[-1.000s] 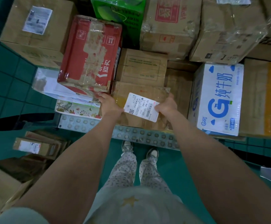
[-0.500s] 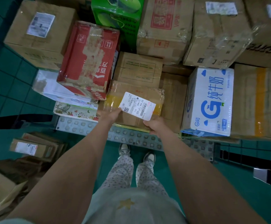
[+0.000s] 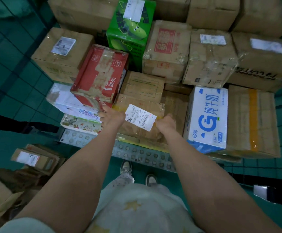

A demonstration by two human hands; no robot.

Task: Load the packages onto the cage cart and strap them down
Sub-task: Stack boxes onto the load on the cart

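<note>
Stands at the front edge of the cage cart [image 3: 137, 153], facing its studded metal deck. Grips the taped package [image 3: 142, 105] from both sides: with the left hand [image 3: 110, 117] at the left side, fingers bent down over the edge, and with the right hand [image 3: 166, 122] at the right side, fingers curled against it, close to a corner of the white label [image 3: 141, 117] stuck on top. Holds the package low at the front of the cart, in the gap between the stack on the left and the milk carton [image 3: 207, 118] on the right; cannot tell whether resting on the deck or a little lifted. Has just behind it a small brown box [image 3: 142, 84], very near. Has on the left a red box [image 3: 101, 73] lying tilted on a white box [image 3: 64, 100], with a flat floral box [image 3: 81, 123] below, right beside the left hand. Has to the right of the milk carton a brown box with yellow tape [image 3: 253, 120], side by side with it. Has further back a green box [image 3: 130, 32], standing between brown cartons. Has some more packages [image 3: 34, 158] lying on the green floor [image 3: 10, 101] at the left, apart from the cart. Wears light shoes [image 3: 126, 167], near the deck edge.
</note>
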